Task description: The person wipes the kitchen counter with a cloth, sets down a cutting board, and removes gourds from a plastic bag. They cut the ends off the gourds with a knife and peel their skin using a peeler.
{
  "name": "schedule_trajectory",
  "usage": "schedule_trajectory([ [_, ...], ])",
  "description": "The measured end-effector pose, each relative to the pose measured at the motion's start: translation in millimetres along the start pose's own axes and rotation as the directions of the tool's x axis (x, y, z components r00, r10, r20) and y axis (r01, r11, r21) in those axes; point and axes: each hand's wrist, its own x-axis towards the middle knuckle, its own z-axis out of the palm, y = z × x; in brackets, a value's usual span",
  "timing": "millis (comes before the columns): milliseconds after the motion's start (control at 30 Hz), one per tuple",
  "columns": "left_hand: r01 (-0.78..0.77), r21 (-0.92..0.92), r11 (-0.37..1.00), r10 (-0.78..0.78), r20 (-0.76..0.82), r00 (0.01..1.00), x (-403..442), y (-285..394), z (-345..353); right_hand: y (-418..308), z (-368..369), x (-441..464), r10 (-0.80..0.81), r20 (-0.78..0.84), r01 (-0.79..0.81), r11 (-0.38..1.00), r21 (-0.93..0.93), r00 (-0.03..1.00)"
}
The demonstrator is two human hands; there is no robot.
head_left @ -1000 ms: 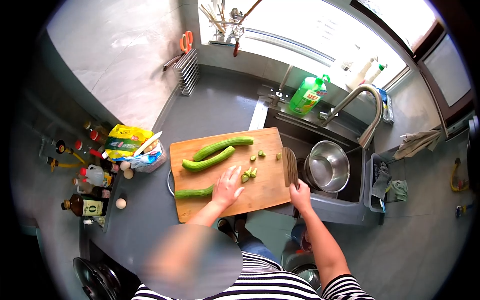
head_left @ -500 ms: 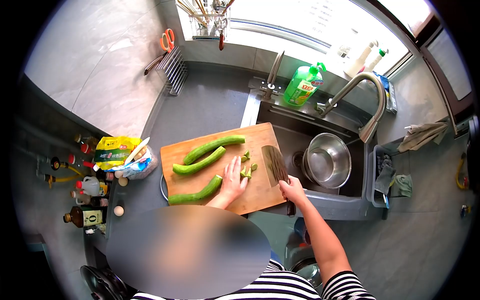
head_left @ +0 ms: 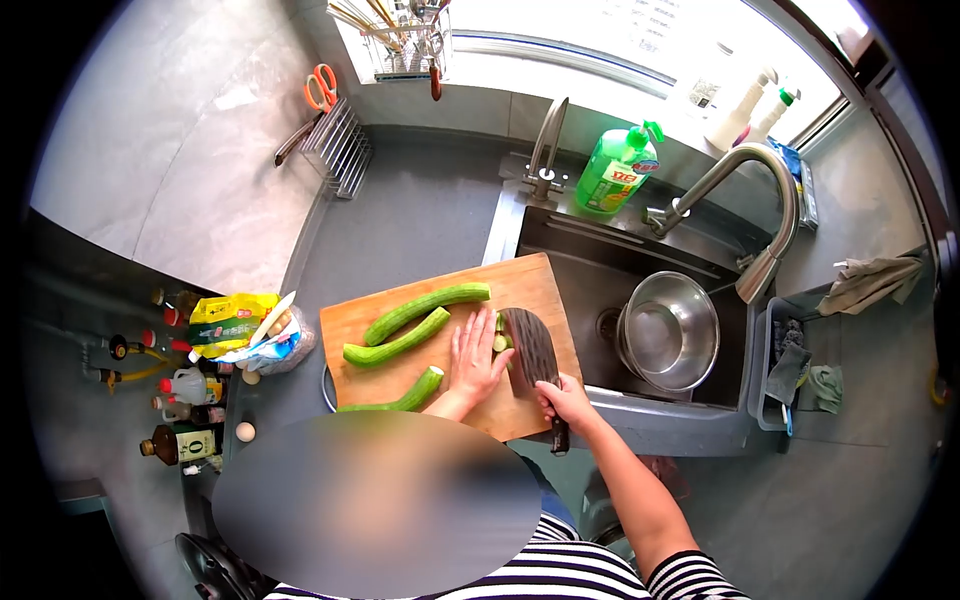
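A wooden cutting board (head_left: 463,413) lies partly over the sink's near left edge. On it are two long green gourds, an upper one (head_left: 425,305) and a lower one (head_left: 397,338), plus a third gourd (head_left: 410,393) nearer my body. My left hand (head_left: 478,362) lies on the board, fingers extended, beside small cut end pieces (head_left: 500,342). My right hand (head_left: 566,399) grips the handle of a cleaver (head_left: 531,348), whose broad blade is at the right side of those pieces and partly hides them.
The sink (head_left: 590,270) holds a metal bowl (head_left: 668,332) under a faucet (head_left: 770,215). Behind stands a green soap bottle (head_left: 612,177). To the left are a yellow bag (head_left: 232,322), an egg (head_left: 245,432) and bottles (head_left: 180,443). A knife rack (head_left: 342,150) stands at the back.
My right hand has brought the cleaver leftward, next to the cut pieces. My left hand has moved off the nearest gourd to the pieces. The view has shifted slightly.
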Motion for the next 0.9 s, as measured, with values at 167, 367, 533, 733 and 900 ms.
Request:
schedule_trajectory([
  [167, -0.093, -0.131, 0.987, 0.086, -0.056, 0.995, 13, -1, 2, -13, -16, 4, -0.036, -0.026, 0.033, 0.994, -0.102, 0.999],
  [367, 0.001, -0.442, 0.897, -0.001, -0.001, 1.0, 10, 2, -9, -20, -25, 14, -0.097, -0.104, 0.089, 0.993, -0.077, 0.99],
  [533, -0.004, -0.345, 0.939, 0.018, 0.037, 0.999, 2, 5, -34, -39, -26, 34, -0.29, -0.133, 0.234, 0.915, -0.328, 0.948],
  [733, 0.046, -0.102, 0.994, -0.04, 0.057, 0.998, -12, 9, -33, -46, -36, 39, -0.286, -0.045, 0.232, 0.852, -0.469, 0.957],
  [900, 0.052, -0.036, 0.998, -0.056, -0.104, 0.993, -21, 10, 0, -15, -16, 22, -0.223, -0.029, 0.184, 0.864, -0.469, 0.974],
])
